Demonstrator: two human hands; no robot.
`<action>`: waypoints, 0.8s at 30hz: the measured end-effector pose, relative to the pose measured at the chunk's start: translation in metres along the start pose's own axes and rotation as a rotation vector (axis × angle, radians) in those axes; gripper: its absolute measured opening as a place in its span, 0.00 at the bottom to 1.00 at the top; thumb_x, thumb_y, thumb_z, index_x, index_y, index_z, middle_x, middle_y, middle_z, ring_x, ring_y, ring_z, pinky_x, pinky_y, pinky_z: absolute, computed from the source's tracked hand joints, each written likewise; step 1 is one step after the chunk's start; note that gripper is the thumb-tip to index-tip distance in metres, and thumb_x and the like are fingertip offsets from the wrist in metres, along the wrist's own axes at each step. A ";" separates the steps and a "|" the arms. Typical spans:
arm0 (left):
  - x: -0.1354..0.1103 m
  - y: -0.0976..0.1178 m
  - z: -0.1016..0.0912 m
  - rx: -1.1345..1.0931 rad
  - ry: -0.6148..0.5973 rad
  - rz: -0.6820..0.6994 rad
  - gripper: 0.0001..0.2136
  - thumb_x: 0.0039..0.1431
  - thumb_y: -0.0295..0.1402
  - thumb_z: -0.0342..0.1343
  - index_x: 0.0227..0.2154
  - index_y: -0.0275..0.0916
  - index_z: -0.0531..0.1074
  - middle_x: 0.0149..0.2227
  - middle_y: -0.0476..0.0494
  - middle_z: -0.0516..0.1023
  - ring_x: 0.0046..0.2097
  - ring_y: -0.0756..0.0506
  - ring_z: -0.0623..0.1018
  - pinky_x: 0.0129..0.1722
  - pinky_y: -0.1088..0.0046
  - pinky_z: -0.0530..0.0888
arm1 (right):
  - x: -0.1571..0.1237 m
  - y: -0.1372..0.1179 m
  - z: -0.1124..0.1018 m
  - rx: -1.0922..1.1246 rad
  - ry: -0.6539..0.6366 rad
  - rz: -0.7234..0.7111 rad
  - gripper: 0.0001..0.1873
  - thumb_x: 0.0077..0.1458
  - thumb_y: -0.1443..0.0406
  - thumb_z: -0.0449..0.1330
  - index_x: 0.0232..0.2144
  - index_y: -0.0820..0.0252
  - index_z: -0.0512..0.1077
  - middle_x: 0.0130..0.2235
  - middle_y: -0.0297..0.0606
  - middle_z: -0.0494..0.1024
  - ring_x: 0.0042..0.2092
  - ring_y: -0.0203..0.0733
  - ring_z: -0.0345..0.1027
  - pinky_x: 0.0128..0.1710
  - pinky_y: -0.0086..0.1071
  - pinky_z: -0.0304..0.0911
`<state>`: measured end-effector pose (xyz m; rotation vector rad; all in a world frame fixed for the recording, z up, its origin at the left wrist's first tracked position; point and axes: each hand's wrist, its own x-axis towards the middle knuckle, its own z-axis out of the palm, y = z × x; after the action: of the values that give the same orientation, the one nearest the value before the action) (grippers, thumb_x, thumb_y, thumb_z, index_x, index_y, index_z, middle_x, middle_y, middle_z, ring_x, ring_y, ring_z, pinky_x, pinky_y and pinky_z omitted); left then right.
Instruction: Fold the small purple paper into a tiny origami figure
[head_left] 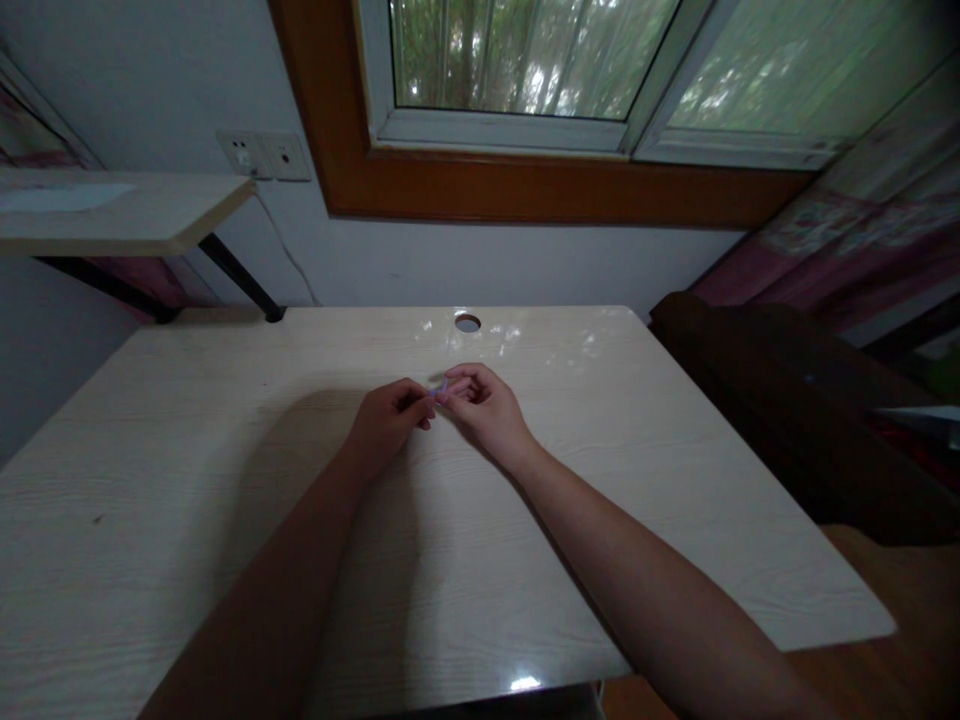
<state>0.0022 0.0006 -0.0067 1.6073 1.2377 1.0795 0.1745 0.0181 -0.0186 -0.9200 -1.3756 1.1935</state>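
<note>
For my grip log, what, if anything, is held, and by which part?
A small purplish item, pinched by the left hand and the right hand; it's too small to tell which parts.

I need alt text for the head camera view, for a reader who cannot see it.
A person's left hand and right hand pinch a purplish item, too small to identify, at a pale wood-grain desk. Beyond is a brown-framed window.
</note>
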 end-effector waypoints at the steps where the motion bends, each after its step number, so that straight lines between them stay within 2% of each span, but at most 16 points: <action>1: 0.000 -0.001 0.000 0.008 0.003 -0.004 0.08 0.56 0.36 0.58 0.27 0.37 0.73 0.23 0.49 0.77 0.26 0.50 0.75 0.29 0.76 0.71 | 0.000 0.000 0.000 -0.002 0.001 0.001 0.16 0.48 0.61 0.68 0.39 0.56 0.71 0.30 0.33 0.77 0.31 0.37 0.71 0.35 0.33 0.66; 10: 0.002 -0.003 0.002 -0.095 0.018 -0.066 0.10 0.55 0.40 0.60 0.29 0.36 0.74 0.26 0.47 0.79 0.29 0.48 0.79 0.32 0.74 0.75 | 0.001 -0.004 0.003 0.095 0.044 0.017 0.18 0.45 0.63 0.69 0.38 0.55 0.70 0.28 0.30 0.76 0.29 0.36 0.69 0.35 0.33 0.65; 14: 0.002 -0.003 0.001 -0.139 0.024 -0.089 0.12 0.54 0.41 0.62 0.29 0.36 0.75 0.27 0.46 0.80 0.29 0.48 0.80 0.33 0.73 0.76 | 0.002 -0.002 0.002 0.088 0.021 0.013 0.17 0.46 0.62 0.69 0.39 0.55 0.70 0.28 0.29 0.75 0.29 0.35 0.68 0.34 0.32 0.63; 24: -0.001 0.004 -0.004 -0.120 -0.010 -0.148 0.13 0.52 0.41 0.62 0.24 0.36 0.70 0.22 0.49 0.76 0.22 0.51 0.75 0.26 0.76 0.73 | 0.002 0.001 0.004 0.168 -0.029 0.028 0.18 0.45 0.63 0.70 0.34 0.55 0.65 0.27 0.28 0.74 0.29 0.34 0.67 0.32 0.31 0.62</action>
<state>-0.0004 -0.0002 -0.0023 1.4058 1.2411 1.0316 0.1707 0.0192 -0.0190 -0.8086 -1.2671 1.3265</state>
